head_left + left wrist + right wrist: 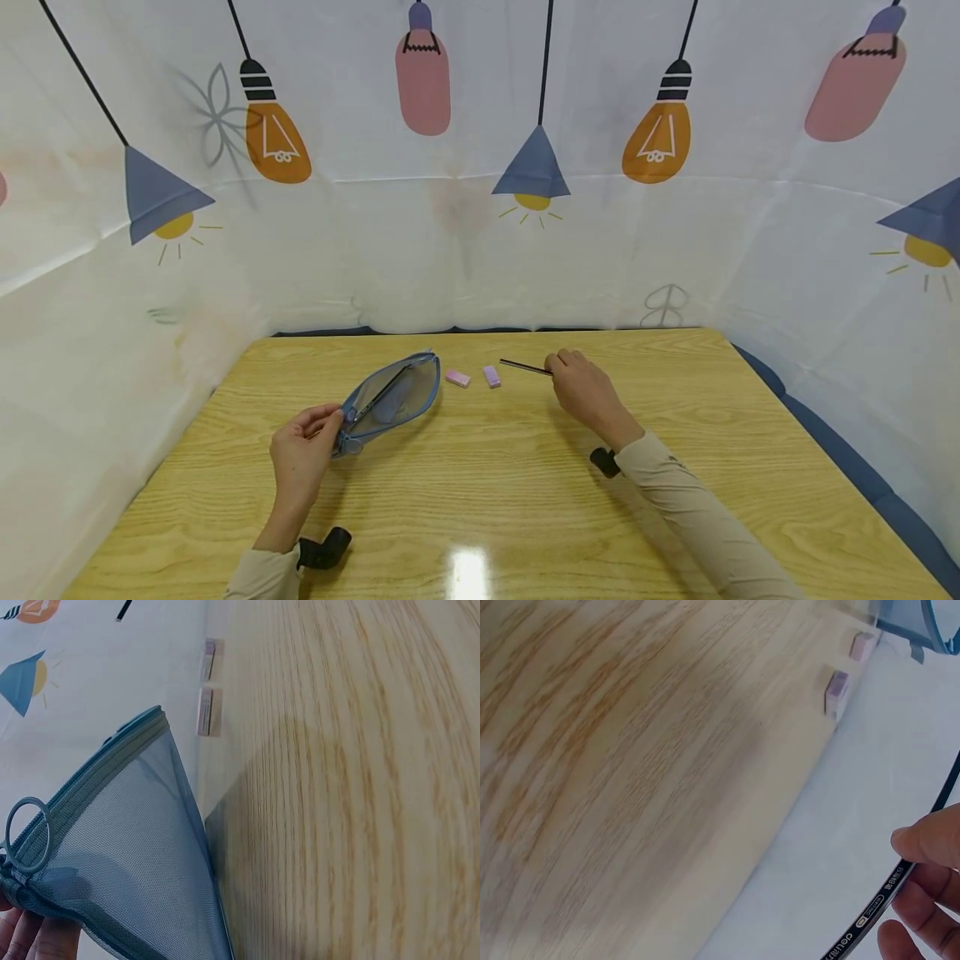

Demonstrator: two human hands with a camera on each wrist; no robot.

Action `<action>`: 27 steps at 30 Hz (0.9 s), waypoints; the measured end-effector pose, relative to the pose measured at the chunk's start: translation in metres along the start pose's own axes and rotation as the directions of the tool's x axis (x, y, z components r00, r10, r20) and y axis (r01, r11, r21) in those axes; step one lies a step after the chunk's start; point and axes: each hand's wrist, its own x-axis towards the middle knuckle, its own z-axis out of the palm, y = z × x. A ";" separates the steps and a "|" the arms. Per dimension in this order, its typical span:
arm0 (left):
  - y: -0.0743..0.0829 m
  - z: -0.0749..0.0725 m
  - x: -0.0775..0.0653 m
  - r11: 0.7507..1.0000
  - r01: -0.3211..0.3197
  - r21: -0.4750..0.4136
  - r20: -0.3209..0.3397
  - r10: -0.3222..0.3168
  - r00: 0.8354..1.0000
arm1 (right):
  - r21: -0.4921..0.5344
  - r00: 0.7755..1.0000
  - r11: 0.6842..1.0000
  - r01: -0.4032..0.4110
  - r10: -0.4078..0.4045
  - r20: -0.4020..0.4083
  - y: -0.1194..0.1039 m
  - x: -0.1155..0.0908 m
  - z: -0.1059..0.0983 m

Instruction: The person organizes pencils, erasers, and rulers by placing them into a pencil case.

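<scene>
My left hand [303, 446] pinches one end of a blue mesh zipper pouch [405, 398], held tilted over the left half of the table. A dark pencil-like stick [381, 393] shows within the pouch's outline. The pouch's ring-shaped zipper pull [30, 835] hangs near those fingers in the left wrist view. Between thumb and fingers, my right hand [588, 396] holds a slim black pencil [870, 911] with "deli" lettering, its free end pointing left. A pink eraser [457, 378] and a purple eraser [492, 377] lie on the table between the hands.
The wood-grain table [465, 483] reaches back to a white curtain [465, 250] printed with lamps and bulbs. Dark blue fabric [847, 458] borders the table's right edge. Black wrist devices [325, 548] are on both forearms.
</scene>
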 end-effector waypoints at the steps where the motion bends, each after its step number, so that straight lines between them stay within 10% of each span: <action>1: 0.000 0.000 0.000 1.000 0.001 0.001 0.000 -0.001 1.000 | -0.004 1.000 1.000 0.010 -0.010 -0.009 0.000 0.000 0.000; 27: 0.001 0.000 -0.003 1.000 0.025 -0.010 0.016 -0.024 1.000 | -0.025 0.976 0.991 0.130 -0.132 -0.173 -0.017 0.004 -0.006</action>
